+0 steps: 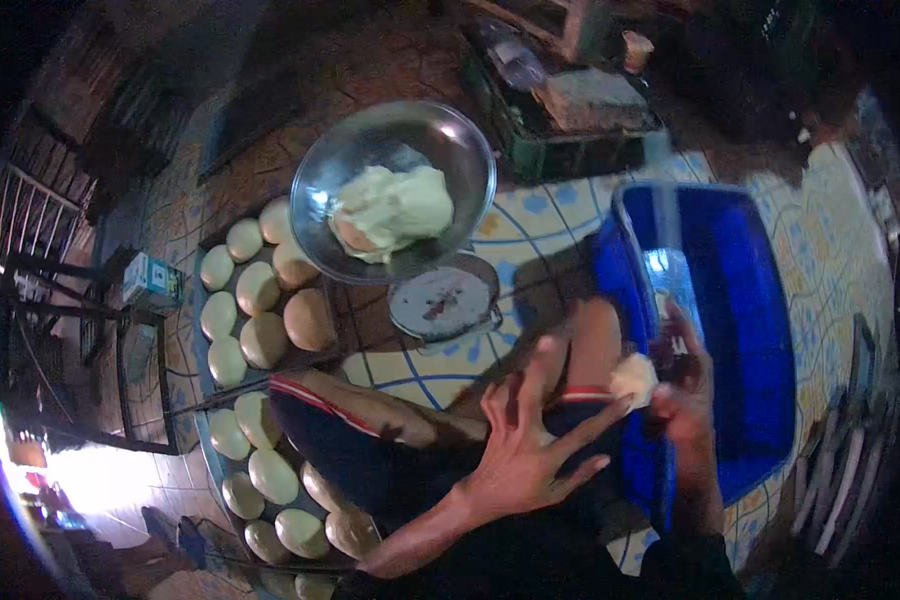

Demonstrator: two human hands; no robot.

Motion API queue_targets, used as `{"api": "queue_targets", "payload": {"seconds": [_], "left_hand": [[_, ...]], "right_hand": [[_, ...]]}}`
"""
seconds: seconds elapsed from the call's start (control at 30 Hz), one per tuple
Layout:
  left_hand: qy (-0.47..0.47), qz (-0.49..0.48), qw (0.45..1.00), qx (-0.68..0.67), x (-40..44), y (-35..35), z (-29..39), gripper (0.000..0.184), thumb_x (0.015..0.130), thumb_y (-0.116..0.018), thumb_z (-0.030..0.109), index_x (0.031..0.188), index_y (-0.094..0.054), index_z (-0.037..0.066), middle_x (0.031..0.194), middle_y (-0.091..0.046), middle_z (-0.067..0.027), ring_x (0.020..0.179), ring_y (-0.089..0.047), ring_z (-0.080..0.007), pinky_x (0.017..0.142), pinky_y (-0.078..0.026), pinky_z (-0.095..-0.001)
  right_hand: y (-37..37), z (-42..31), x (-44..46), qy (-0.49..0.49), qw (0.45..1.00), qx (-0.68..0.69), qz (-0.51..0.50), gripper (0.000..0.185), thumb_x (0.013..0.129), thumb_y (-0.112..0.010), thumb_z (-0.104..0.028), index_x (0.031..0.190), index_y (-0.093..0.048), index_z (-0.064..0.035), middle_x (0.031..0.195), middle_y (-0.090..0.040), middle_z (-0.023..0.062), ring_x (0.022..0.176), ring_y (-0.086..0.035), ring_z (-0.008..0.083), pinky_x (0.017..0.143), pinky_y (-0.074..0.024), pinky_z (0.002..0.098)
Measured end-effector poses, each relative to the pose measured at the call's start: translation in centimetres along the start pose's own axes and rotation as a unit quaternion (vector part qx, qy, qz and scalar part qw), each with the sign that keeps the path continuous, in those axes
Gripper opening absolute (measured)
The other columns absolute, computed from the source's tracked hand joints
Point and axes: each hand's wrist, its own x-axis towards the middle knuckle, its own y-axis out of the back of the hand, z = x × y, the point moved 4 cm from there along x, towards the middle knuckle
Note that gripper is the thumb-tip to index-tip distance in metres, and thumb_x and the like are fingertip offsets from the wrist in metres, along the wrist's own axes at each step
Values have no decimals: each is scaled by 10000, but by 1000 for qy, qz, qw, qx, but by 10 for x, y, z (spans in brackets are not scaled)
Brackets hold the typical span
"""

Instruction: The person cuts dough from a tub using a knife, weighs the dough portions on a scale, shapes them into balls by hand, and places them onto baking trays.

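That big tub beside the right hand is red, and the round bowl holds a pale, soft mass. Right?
No: in the head view, the tub is blue, not red. It is beside the right hand, and the round bowl holds a pale, soft mass.

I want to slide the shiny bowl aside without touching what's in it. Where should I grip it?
Likely by the rim of the shiny bowl, from its right, thumb inside and fingers outside. The rim is wide and round, and the pale dough leaves bare wall there. On the left, round dough pieces crowd that edge, so fingers have less room.
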Motion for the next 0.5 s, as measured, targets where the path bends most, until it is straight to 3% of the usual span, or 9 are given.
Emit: {"api": "queue_targets", "payload": {"seconds": [0.03,0.07,0.1,0.13,0.2,0.27,0.33,0.4,0.5], "left_hand": [[7,-11,1000,16,4,-9,4,513,806,-608,398,1292,-475,304,1443,-61,-232,1200,-227,-409,940,-206,-533],[11,-21,999,34,10,-17,7,522,776,-640,381,1269,-507,274,1427,-108,-243,1210,-226,-415,948,-209,-533],[14,-31,998,53,15,-22,9,531,746,-672,364,1245,-538,245,1410,-154,-254,1221,-224,-421,955,-211,-532],[19,2,999,44,21,-22,13,508,737,-695,275,1217,-557,183,1352,-312,-216,1150,-357,-379,928,-307,-492],[15,-7,998,-57,18,-41,2,466,727,-703,212,1171,-579,139,1265,-426,-170,1076,-451,-335,888,-371,-445],[7,12,988,-151,20,-48,0,364,724,-688,82,1080,-609,81,1094,-567,-106,959,-569,-279,823,-452,-380],[-11,-44,990,-134,19,-53,-4,314,740,-662,50,1051,-619,67,1069,-585,-108,968,-578,-284,825,-457,-382],[16,-63,987,-146,11,-53,-10,269,752,-643,29,1019,-628,52,1029,-609,-111,953,-593,-283,821,-463,-378],[86,-22,978,-189,6,-49,-28,205,776,-623,25,981,-639,30,966,-638,-114,881,-614,-257,794,-476,-361]], "right_hand": [[25,-9,-10,-20,999,-16,45,837,687,-731,-356,1358,-344,-40,1114,-541,57,930,-564,143,690,-473,223],[58,-8,-14,66,988,-67,121,809,702,-726,-341,1358,-349,-53,1016,-557,37,795,-547,105,596,-445,204],[87,-6,-21,90,979,-62,174,770,725,-713,-325,1356,-357,-66,936,-567,28,697,-518,84,544,-427,196],[115,-5,-28,113,966,-58,227,731,747,-700,-308,1355,-364,-79,856,-577,18,598,-489,62,492,-408,188],[166,10,-38,-16,964,-54,261,617,815,-631,-276,1335,-386,-50,957,-575,66,709,-517,93,585,-434,221],[244,78,-42,-110,932,-205,279,482,872,-559,-181,1316,-416,-56,812,-603,69,589,-502,65,476,-406,214],[291,135,-73,-98,884,-355,286,449,890,-518,-141,1309,-409,-22,865,-614,82,618,-533,87,491,-428,229],[300,155,-88,-141,883,-330,304,428,894,-483,-94,1296,-399,30,952,-622,100,671,-567,140,575,-477,265],[310,145,-79,53,877,-303,369,430,886,-488,-91,1294,-407,17,946,-624,96,687,-570,152,617,-479,278]]}}
